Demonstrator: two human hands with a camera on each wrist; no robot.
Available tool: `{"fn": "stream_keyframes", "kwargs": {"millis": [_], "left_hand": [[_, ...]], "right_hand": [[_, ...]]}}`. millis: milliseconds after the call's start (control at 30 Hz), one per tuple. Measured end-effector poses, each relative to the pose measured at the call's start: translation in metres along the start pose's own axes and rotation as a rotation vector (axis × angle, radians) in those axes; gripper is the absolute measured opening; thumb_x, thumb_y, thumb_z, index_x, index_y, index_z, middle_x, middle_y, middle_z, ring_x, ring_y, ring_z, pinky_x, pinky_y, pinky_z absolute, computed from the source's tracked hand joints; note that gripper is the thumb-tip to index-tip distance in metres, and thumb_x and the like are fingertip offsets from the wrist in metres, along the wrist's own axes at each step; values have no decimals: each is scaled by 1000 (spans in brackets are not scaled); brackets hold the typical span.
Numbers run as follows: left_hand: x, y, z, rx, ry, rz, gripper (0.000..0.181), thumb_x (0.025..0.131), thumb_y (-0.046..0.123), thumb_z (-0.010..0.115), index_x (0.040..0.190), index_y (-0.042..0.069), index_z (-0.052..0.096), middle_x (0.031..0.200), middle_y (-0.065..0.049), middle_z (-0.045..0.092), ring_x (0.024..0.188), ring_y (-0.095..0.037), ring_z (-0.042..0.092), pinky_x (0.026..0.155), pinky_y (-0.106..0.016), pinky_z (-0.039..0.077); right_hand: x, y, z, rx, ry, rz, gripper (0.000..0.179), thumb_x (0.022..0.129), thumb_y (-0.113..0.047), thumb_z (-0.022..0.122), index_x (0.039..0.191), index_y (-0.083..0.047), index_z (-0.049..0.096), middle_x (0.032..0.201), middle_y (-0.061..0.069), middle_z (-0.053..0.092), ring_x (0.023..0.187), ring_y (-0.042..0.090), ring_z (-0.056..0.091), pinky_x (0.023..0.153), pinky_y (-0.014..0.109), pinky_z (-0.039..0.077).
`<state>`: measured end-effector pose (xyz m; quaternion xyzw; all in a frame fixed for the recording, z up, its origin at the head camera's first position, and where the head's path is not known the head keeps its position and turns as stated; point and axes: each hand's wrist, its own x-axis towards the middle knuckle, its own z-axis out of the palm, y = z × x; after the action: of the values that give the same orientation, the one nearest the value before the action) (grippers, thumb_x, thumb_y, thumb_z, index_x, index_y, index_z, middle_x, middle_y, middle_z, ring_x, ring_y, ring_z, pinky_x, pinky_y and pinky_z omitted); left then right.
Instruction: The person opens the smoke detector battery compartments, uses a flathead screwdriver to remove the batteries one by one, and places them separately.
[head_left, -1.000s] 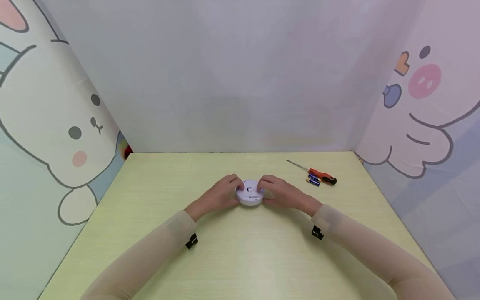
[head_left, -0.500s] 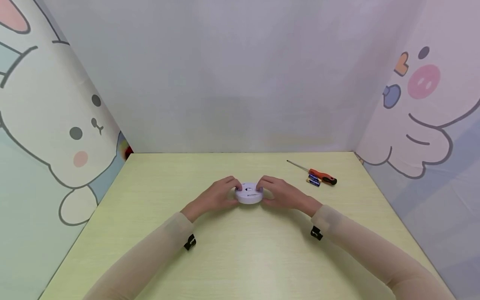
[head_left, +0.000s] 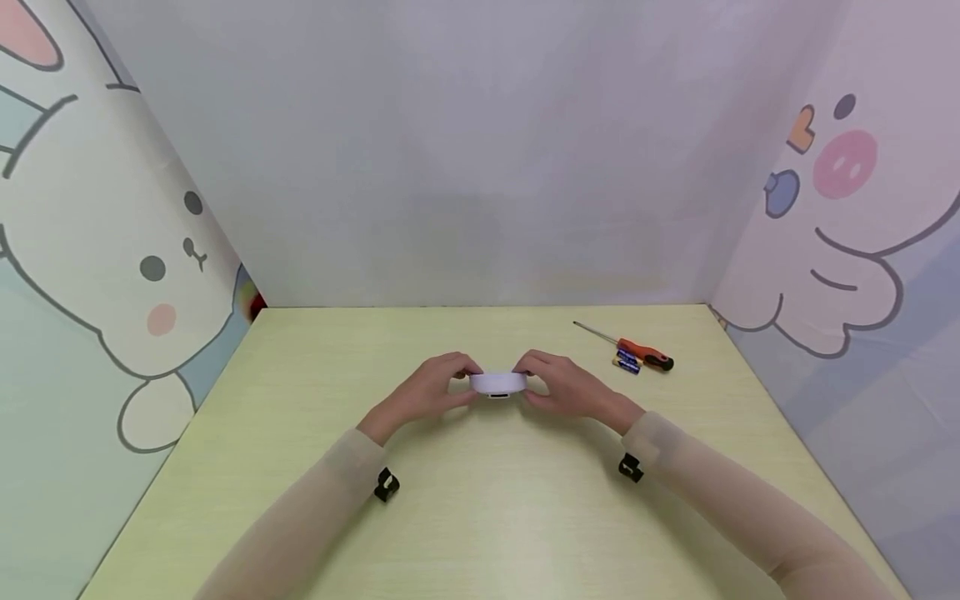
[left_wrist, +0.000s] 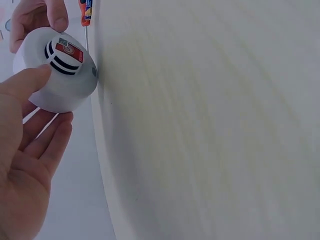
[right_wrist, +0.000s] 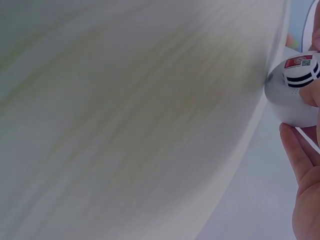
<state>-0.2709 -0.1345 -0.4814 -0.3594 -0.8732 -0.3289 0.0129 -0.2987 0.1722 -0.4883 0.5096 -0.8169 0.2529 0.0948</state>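
Both hands hold a round white smoke detector (head_left: 498, 383) between them near the middle of the table. Its side rim faces the head camera, and a small dark-slotted part shows below it. The left hand (head_left: 429, 389) grips its left edge, thumb low and fingers on top; the right hand (head_left: 564, 387) grips the opposite edge in the same way. From the left wrist, the domed face of the smoke detector (left_wrist: 60, 97) shows black vent slots and a red-and-white label, with the left thumb pressed against it. The right wrist view has the smoke detector (right_wrist: 287, 107) partly cut off.
A screwdriver (head_left: 637, 348) with a red and black handle lies at the back right of the pale yellow table (head_left: 480, 517). Beside its handle are two blue-and-gold batteries (head_left: 627, 362). Cloth walls (head_left: 480, 167) with cartoon prints surround the table.
The smoke detector has tilted: its flat printed back, facing up a second ago, has turned away, leaving the rim edge-on. Both hands keep their grip and stay nearly in place.
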Motion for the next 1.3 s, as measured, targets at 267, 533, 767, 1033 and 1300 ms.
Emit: {"fn": "stream_keyframes", "kwargs": {"millis": [267,533,767,1033,1300], "left_hand": [[-3,4,-2,-133,47,-106,29,101,24,76,127,12,68,121,2,72,111,-14,71,99,-35,59],[-1,13,-5,-199,185,-171,31,103,26,74,130,10,69,120,-2,71,107,-16,73,93,-30,61],[3,19,-4,-270,285,-261,34,104,26,73,133,10,68,118,-6,68,102,-20,73,88,-32,63],[5,23,-3,-329,325,-366,40,105,37,70,139,17,65,118,-4,69,98,-27,72,81,-36,61],[6,25,0,-402,310,-477,42,105,35,70,142,16,64,122,-7,68,104,-31,74,85,-36,61]], "right_hand": [[2,-6,0,118,40,74,37,93,-8,83,125,-6,63,116,4,69,102,14,73,88,29,63],[11,-11,-3,253,127,198,35,97,-7,78,131,-5,66,115,3,72,96,12,73,85,28,63],[21,-21,-6,324,171,384,35,102,-15,73,135,-6,67,112,7,75,93,17,74,82,31,64],[30,-28,-8,401,199,575,37,103,-21,73,138,-11,68,112,8,74,89,19,74,76,33,63],[37,-27,-6,504,198,724,40,103,-23,71,140,-7,66,119,14,72,94,23,74,87,51,64]]}}
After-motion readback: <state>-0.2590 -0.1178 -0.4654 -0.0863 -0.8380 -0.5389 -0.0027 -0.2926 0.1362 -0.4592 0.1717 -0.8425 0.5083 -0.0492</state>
